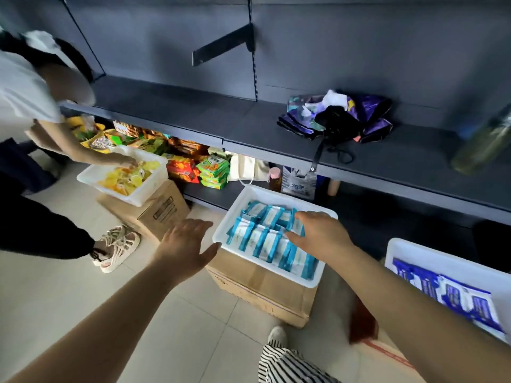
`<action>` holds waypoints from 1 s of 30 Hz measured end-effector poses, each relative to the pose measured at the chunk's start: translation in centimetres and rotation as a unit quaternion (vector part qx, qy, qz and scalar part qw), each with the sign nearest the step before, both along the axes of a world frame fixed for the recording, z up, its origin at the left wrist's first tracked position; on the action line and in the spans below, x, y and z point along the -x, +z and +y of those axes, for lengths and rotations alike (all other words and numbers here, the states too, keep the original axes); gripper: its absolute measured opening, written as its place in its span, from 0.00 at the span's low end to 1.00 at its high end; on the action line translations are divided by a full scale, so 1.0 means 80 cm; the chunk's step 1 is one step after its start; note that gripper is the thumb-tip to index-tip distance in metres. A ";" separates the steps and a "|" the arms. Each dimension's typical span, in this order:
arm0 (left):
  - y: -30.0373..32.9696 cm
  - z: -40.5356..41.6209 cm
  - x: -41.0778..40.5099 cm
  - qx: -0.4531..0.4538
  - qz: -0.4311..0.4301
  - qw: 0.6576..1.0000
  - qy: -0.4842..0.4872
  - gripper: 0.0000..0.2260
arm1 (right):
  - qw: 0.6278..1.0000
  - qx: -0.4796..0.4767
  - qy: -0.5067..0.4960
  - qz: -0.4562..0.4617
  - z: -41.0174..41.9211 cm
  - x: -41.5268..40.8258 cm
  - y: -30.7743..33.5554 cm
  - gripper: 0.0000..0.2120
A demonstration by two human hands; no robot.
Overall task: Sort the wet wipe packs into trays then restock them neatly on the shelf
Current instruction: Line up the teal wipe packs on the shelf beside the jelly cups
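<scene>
Left hand [185, 246] spread wide beside tray [221, 230] rim. Right hand [318, 234] loose, fingers resting on wipe packs [265, 239]. Packs likely soft, slick, light; pinch several by edges.

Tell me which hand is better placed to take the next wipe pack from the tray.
Right. The right hand already reaches over the packs inside the tray; the left hand is open outside its near-left corner.

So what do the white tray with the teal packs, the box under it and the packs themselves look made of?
The white tray looks like smooth moulded plastic: uniform white with thin rounded rims. The box under it looks like brown corrugated cardboard, matte, with a taped seam. The wet wipe packs seem to be glossy plastic film, judging by their sheen; motion blur leaves finer detail open.
</scene>
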State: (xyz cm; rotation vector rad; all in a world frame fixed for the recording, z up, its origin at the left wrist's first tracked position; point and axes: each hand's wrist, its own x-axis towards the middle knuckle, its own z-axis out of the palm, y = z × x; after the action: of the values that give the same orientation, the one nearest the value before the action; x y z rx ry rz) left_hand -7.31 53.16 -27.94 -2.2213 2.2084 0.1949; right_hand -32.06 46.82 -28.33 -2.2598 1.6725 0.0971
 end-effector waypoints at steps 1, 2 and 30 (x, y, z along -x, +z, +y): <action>-0.010 -0.023 -0.011 -0.013 0.006 1.000 -0.002 0.25 | 1.000 -0.017 -0.010 -0.001 -0.022 -0.012 -0.011 0.26; -0.019 -0.042 -0.021 -0.032 0.008 0.999 -0.004 0.25 | 0.999 -0.036 -0.019 -0.002 -0.039 -0.022 -0.018 0.26; -0.345 -0.368 -0.177 -0.314 0.196 0.929 -0.001 0.27 | 0.923 -0.198 -0.305 -0.129 -0.304 -0.251 -0.297 0.21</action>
State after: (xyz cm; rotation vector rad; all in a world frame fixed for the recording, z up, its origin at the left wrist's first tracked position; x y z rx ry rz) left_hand 6.82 23.74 -55.55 -1.9198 1.8927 1.2431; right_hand -12.02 22.47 -52.11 -1.3306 1.9146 -0.0114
